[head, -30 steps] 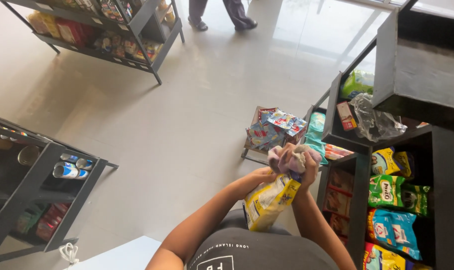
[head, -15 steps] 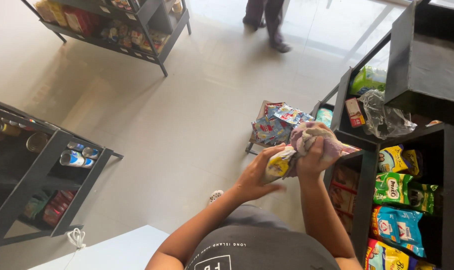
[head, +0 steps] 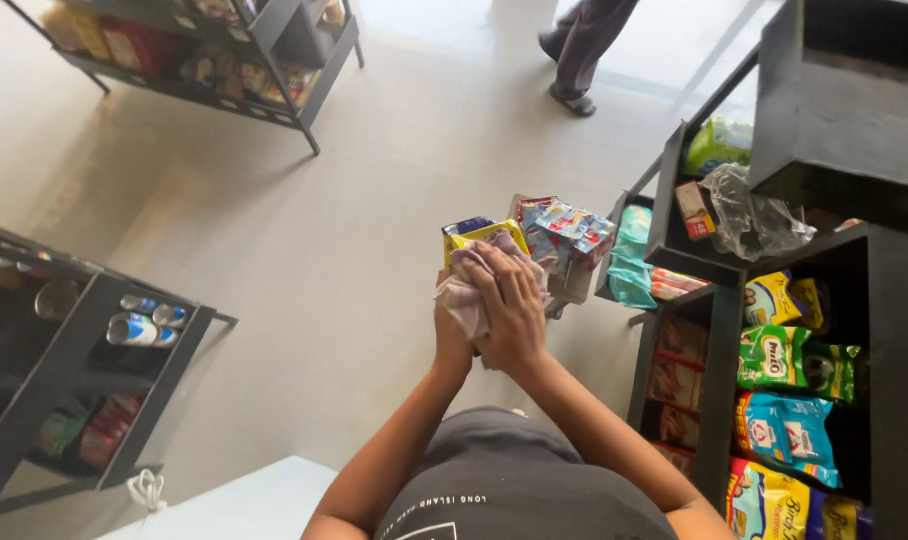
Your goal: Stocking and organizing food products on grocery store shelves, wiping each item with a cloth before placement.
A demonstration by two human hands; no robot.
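- Two hands met in front of the person's chest: the right hand (head: 514, 310) lay with its fingers (head: 496, 272) spread and pressed flat over a crumpled pale cloth (head: 464, 298), while the left hand (head: 450, 340) sat underneath, mostly hidden, so I could not tell how its fingers were set.
- Beneath the cloth was a yellow packet (head: 486, 238), held upright between the hands; only its top edge with a dark blue corner showed above the fingers.
- Faded pink and grey in colour, the cloth was bunched in soft folds, wrapping the packet's front and hanging a little to the left side.
- Just beyond the packet stood a cardboard box (head: 564, 245) of bright snack packs on the pale floor.
- To the right rose a dark shelf unit (head: 719, 400) stacked with green, blue and yellow bags.
- Another rack (head: 94, 360) with tins stood well apart on the left, and a second person's legs (head: 584, 45) showed far off.
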